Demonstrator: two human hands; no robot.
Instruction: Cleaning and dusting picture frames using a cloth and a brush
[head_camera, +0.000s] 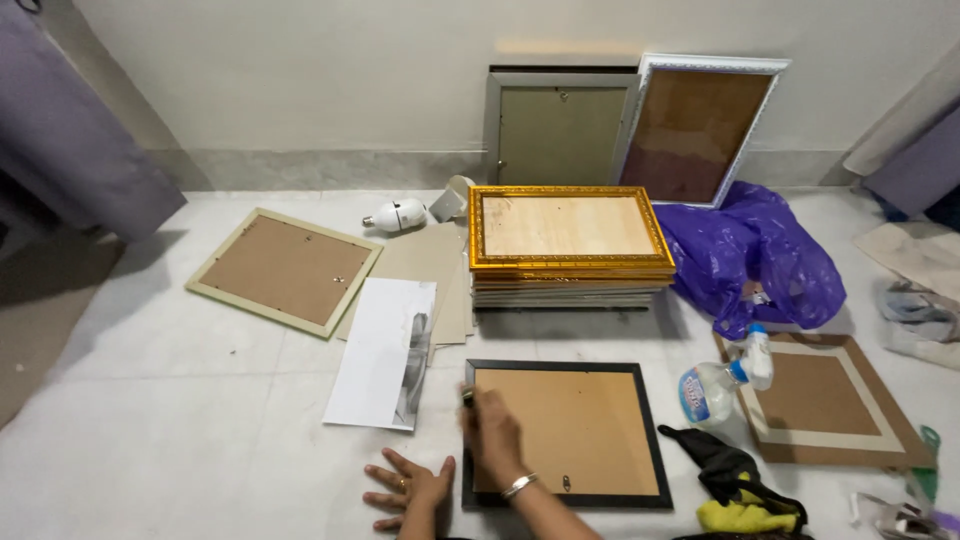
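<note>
Two hands are kept at the near-left corner of a black picture frame (566, 432), which is laid face down on the white floor (180, 440) with its long axis running left to right. The right hand (490, 435) is pressed on the frame's left edge, fingers curled together around a small object that cannot be made out. The left hand (408, 488) is spread flat on the floor just beside that edge, so the frame extends rightward from both hands, the right being nearer.
</note>
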